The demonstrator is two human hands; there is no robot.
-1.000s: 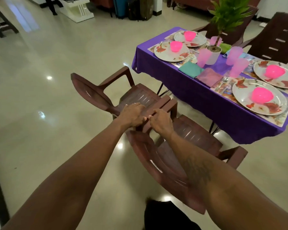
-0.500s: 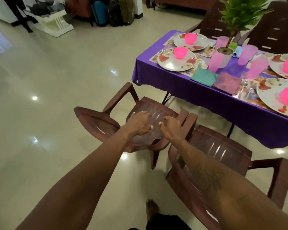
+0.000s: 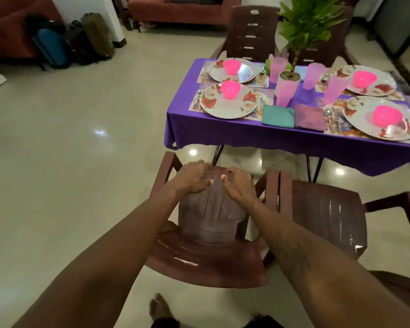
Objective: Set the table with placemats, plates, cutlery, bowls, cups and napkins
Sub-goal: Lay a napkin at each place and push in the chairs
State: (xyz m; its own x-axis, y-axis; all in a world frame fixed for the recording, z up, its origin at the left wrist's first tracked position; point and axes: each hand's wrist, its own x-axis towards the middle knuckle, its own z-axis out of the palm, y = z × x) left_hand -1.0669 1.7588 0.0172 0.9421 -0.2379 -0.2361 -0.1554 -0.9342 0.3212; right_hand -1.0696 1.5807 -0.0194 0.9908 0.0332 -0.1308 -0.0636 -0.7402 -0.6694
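Brown chair (image 3: 211, 223) sat near the table (image 3: 246, 136); our left hand (image 3: 192, 178) and right hand (image 3: 238, 184) hung loose over it, gripping nothing.

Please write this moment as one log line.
left hand: over chair seat | right hand: over chair seat | grip: none seen | table: set

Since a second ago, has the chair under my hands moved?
Yes. The chair has swung round: it stood angled away from the table, and now faces its long edge squarely.
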